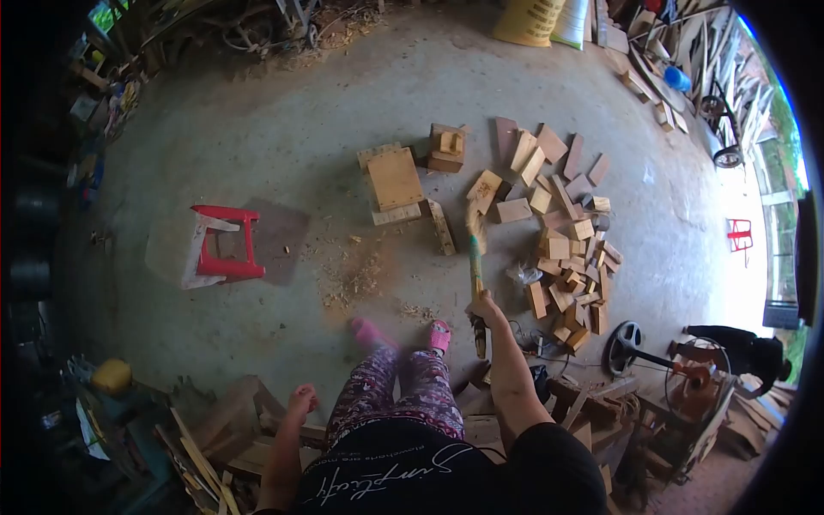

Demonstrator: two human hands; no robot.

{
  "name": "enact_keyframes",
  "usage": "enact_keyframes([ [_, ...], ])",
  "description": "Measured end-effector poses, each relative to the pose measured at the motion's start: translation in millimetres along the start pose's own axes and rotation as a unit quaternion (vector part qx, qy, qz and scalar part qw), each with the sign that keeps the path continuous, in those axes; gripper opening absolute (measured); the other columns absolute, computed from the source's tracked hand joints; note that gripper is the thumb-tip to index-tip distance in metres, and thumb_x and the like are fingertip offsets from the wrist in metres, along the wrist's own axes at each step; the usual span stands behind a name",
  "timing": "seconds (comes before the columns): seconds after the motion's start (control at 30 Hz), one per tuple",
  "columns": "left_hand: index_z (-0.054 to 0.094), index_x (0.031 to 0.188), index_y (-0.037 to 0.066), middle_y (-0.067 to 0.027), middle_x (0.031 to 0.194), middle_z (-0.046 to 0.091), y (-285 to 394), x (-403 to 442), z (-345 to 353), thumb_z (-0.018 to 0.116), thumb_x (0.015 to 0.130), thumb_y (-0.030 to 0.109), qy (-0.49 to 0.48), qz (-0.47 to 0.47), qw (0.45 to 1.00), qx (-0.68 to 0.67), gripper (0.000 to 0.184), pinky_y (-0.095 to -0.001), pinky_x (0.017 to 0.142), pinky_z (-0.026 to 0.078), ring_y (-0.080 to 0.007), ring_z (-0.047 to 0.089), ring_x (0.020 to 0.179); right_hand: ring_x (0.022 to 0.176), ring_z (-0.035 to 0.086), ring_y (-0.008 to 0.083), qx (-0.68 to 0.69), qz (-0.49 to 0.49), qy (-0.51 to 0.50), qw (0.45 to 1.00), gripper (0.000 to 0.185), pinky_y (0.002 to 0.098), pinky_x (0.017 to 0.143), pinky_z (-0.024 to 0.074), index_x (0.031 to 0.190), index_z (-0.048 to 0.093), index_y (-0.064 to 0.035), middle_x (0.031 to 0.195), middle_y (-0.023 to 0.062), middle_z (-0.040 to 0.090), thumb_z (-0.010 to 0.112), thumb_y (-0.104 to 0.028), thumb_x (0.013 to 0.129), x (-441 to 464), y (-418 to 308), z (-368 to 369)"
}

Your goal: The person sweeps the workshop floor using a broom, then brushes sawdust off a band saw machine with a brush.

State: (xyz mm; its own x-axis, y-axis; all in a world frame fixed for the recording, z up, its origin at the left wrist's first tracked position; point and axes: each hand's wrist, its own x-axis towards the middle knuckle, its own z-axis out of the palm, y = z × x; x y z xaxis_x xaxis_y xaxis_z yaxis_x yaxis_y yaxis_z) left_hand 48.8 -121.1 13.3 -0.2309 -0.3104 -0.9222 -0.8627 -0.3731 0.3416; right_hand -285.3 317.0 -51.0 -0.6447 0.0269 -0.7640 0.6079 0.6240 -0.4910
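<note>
In the head view, the right arm reaches forward from a black shirt, nearly straight, and the right hand is wrapped around the handle of a brush. The brush points away from the body, its pale bristles beside the wood blocks on the concrete floor. The left arm is bent low at the side; the left hand holds nothing, its fingers loosely curled.

White script on the shirt reads roughly "Simplicity", partly folded, with smaller text near it that begins "Flowcharts are". The printing on the yellow sack is too small to read; one white-and-green sack stands against it.

There are two pink shoes, one red-and-white stool to the left, and one small red stool far to the right. One flat square board lies left of the blocks, which overlap too much to count exactly. Wood shavings are scattered in front of the feet.
</note>
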Motion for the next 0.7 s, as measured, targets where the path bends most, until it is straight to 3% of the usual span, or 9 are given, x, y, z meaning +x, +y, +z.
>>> enact_keyframes([
  [0.07,0.051,0.100,0.012,-0.0027,0.076,0.054,-1.9,-4.0,-5.2,0.056,0.078,0.014,0.022,-0.015,1.000,-0.013,0.023,-0.0219,0.043,0.041,-0.0131,0.055,0.058,0.049,0.052,0.0169,0.000,0.038,-0.091,0.995,0.056,0.0300,0.040,0.0405,0.110,0.031,-0.0019,0.063,0.0086,0.051,0.064,-0.004,0.065,-27.8,-26.3,-4.7],
  [0.13,0.051,0.100,0.011,-0.0035,0.075,0.054,-11.5,3.3,-15.3,0.056,0.078,0.013,0.019,-0.027,0.999,-0.012,0.023,-0.0221,0.042,0.040,-0.0135,0.055,0.057,0.048,0.051,0.0147,0.016,-0.024,-0.159,0.987,0.061,0.0287,0.040,0.0398,0.115,0.030,-0.0021,0.063,0.0062,0.051,0.066,-0.005,0.066,-61.2,-12.1,-18.9],
  [0.3,0.050,0.100,0.008,-0.0049,0.074,0.053,-18.2,12.4,-15.0,0.054,0.078,0.011,0.018,-0.029,0.998,-0.049,0.022,-0.0222,0.040,0.038,-0.0139,0.053,0.053,0.046,0.049,0.0126,0.125,-0.052,-0.129,0.982,0.062,0.0266,0.039,0.0390,0.118,0.030,-0.0024,0.065,0.0035,0.051,0.066,-0.004,0.068,-163.3,29.5,-15.4],
  [0.4,0.049,0.100,0.008,-0.0041,0.074,0.053,-13.3,25.5,-13.2,0.053,0.080,0.011,-0.030,-0.022,0.998,-0.054,0.021,-0.0213,0.041,0.038,-0.0131,0.053,0.053,0.046,0.050,0.0134,0.178,-0.045,-0.083,0.979,0.052,0.0266,0.039,0.0396,0.112,0.036,-0.0016,0.062,0.0042,0.051,0.065,-0.006,0.069,-181.3,44.8,6.3],
  [0.47,0.049,0.100,0.008,-0.0037,0.075,0.053,-3.5,27.4,-4.3,0.054,0.080,0.013,-0.030,-0.001,0.998,-0.050,0.021,-0.0209,0.043,0.039,-0.0127,0.054,0.056,0.044,0.047,0.0107,0.268,0.054,-0.150,0.950,0.025,0.0250,0.036,0.0362,0.090,0.047,-0.0045,0.056,0.0030,0.049,0.062,-0.007,0.069,-165.9,55.5,17.0],
  [0.5,0.049,0.100,0.008,-0.0037,0.075,0.053,-0.5,26.8,-3.3,0.054,0.080,0.013,-0.029,-0.002,0.998,-0.059,0.021,-0.0209,0.043,0.039,-0.0127,0.054,0.056,0.044,0.047,0.0107,0.260,0.052,-0.153,0.952,0.025,0.0250,0.036,0.0362,0.090,0.047,-0.0045,0.056,0.0030,0.049,0.062,-0.007,0.069,-159.3,44.7,20.4],
  [0.57,0.049,0.100,0.009,-0.0032,0.076,0.054,5.3,29.4,-4.3,0.055,0.080,0.014,-0.051,0.022,0.997,-0.046,0.021,-0.0210,0.044,0.039,-0.0123,0.054,0.058,0.045,0.048,0.0100,0.198,0.186,-0.163,0.949,0.014,0.0250,0.037,0.0363,0.077,0.052,-0.0061,0.057,0.0020,0.051,0.063,-0.008,0.068,-144.2,3.5,44.2],
  [0.63,0.050,0.099,0.009,-0.0031,0.076,0.055,7.7,32.6,-13.0,0.055,0.080,0.014,-0.044,0.029,0.996,-0.074,0.020,-0.0213,0.044,0.039,-0.0124,0.054,0.058,0.047,0.051,0.0147,0.213,0.078,-0.198,0.954,0.012,0.0260,0.040,0.0402,0.068,0.054,-0.0058,0.054,0.0041,0.052,0.061,-0.014,0.070,-103.8,2.9,98.9],
  [0.7,0.050,0.099,0.010,-0.0030,0.077,0.055,2.0,29.5,-30.7,0.055,0.080,0.014,-0.035,0.027,0.994,-0.097,0.020,-0.0216,0.044,0.040,-0.0125,0.054,0.057,0.047,0.049,0.0130,0.107,-0.078,-0.233,0.963,0.012,0.0254,0.042,0.0392,0.071,0.054,-0.0047,0.055,0.0035,0.052,0.059,-0.015,0.070,-46.2,0.1,156.0],
])
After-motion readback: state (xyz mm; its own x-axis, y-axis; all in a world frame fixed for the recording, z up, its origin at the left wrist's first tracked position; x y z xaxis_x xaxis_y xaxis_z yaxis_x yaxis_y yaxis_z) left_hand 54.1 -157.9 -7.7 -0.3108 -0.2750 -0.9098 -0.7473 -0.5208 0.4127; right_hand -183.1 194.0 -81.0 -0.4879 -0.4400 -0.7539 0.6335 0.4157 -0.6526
